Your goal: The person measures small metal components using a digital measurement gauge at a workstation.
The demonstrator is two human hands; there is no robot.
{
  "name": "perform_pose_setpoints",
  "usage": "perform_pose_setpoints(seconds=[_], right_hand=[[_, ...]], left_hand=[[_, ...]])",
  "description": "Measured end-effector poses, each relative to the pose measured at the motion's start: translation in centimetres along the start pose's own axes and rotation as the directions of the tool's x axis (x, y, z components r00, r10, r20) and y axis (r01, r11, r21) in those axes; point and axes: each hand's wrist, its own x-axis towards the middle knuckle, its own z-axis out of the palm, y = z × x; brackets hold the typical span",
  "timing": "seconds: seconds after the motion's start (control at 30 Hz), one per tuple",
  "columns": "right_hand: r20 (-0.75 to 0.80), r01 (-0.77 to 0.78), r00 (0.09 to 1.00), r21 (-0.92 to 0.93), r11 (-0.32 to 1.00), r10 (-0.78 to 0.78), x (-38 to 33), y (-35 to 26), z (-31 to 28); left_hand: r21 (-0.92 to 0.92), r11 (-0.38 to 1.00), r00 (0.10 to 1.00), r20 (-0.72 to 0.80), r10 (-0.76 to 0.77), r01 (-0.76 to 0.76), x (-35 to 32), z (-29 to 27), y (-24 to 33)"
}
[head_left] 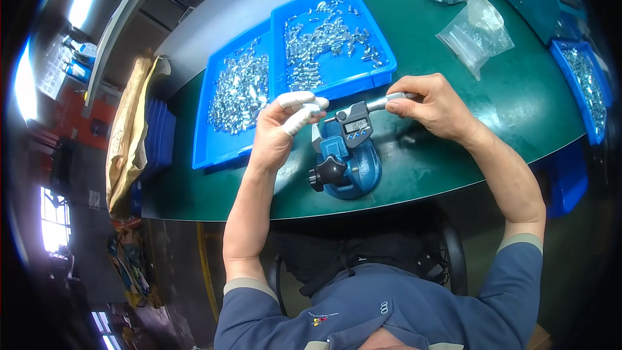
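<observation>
Fingers of the left hand (280, 131), taped white, pinch something too small to tell at the digital micrometer (356, 124) clamped in its blue stand (346, 165) on the green desk (453, 149), while the right hand (433, 105) pinches its thimble.

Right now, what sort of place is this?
Probably a factory inspection bench: blue trays of small metal parts, a digital micrometer on a blue stand, and bagged parts on a green table.

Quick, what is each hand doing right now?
Left hand: closed, fingertips pinched at the micrometer; any part held is too small to see.
Right hand: closed on the micrometer's thimble.
</observation>
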Motion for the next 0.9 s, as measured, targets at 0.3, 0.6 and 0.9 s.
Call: perform_pose_setpoints(seconds=[0.3, 0.6, 0.9], right_hand=[[0.001, 0.021, 1.000, -0.028, 0.999, -0.021, -0.02, -0.12, 0.04], [0.000, 0.011, 1.000, -0.036, 0.999, -0.011, -0.06, -0.15, 0.00], [-0.001, 0.012, 1.000, -0.024, 1.000, -0.012, -0.06, -0.03, 0.05]], left_hand=[[0.007, 1.000, 1.000, -0.003, -0.014, 0.014, -0.68, 0.20, -0.71], [0.056, 0.998, 1.000, -0.009, -0.018, 0.018, -0.57, 0.75, -0.51], [0.066, 0.998, 1.000, 0.008, -0.009, 0.008, -0.50, 0.58, -0.57]])
